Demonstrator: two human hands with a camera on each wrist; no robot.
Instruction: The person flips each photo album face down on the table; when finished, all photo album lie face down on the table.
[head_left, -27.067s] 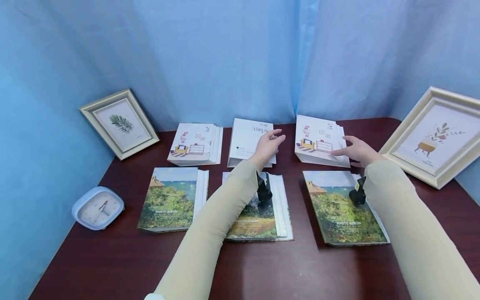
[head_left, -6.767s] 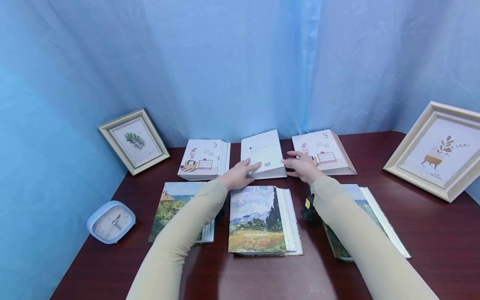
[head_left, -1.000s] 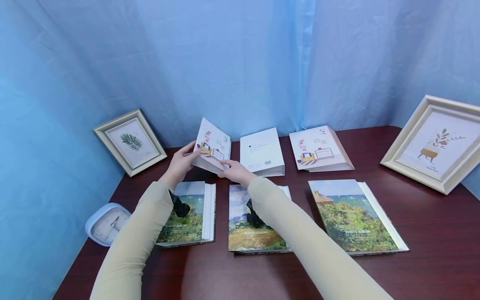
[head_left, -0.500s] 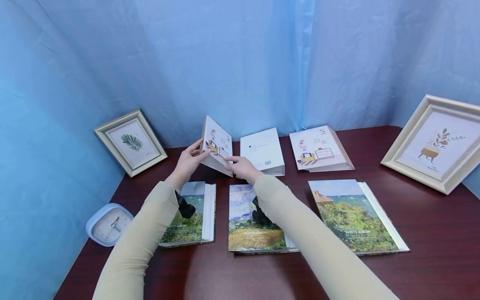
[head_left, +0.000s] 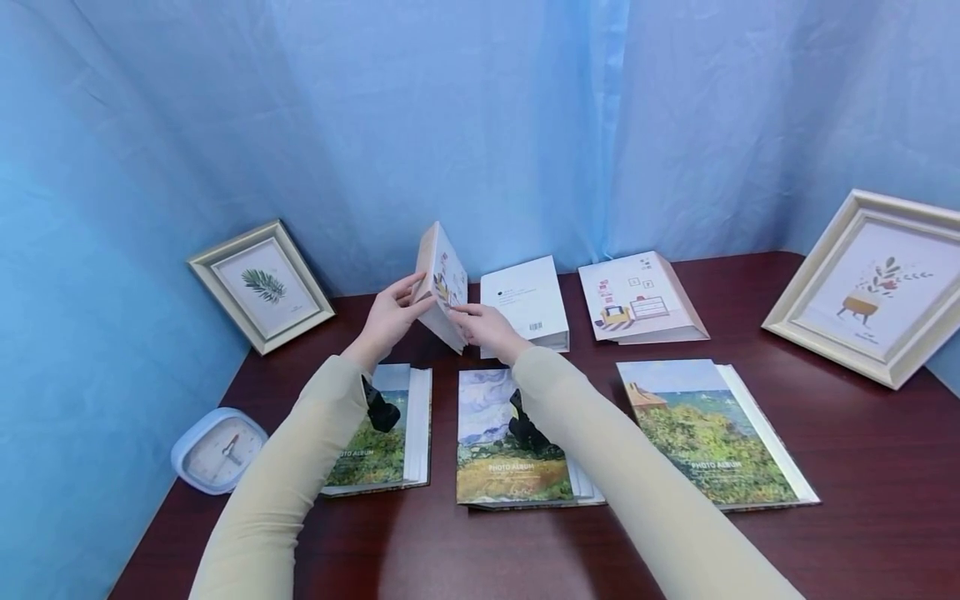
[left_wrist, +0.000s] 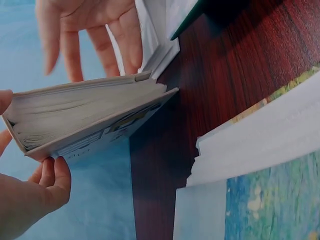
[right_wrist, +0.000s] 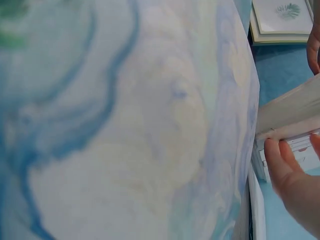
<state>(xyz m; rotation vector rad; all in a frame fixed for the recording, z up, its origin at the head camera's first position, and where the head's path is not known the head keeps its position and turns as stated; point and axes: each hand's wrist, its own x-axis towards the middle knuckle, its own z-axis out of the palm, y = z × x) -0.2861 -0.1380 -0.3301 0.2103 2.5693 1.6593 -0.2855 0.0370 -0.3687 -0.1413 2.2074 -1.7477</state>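
Note:
In the head view, a white photo album [head_left: 450,275] with a room drawing on its cover stands tilted up at the back left. My left hand [head_left: 390,317] grips it around the spine, and in the left wrist view the fingers curl over the spine edge while the page edges show below. My right hand [head_left: 487,327] touches the drawn cover from the right with its fingertips. Its fingers look fairly straight in the left wrist view. Beside the album lies a white book-like album [head_left: 522,300] with a barcode.
Another drawn-cover album [head_left: 645,296] lies at the back right. Three painted photo albums, left [head_left: 378,442], middle [head_left: 487,442] and right [head_left: 712,425], lie in front. A blue clock [head_left: 221,450] and a frame [head_left: 262,283] stand left; a larger frame [head_left: 870,287] stands right.
Long before, all the albums lay flat and the hands were farther right. Over the last second, the held album has swung more upright and shifted right; both hands moved right with it.

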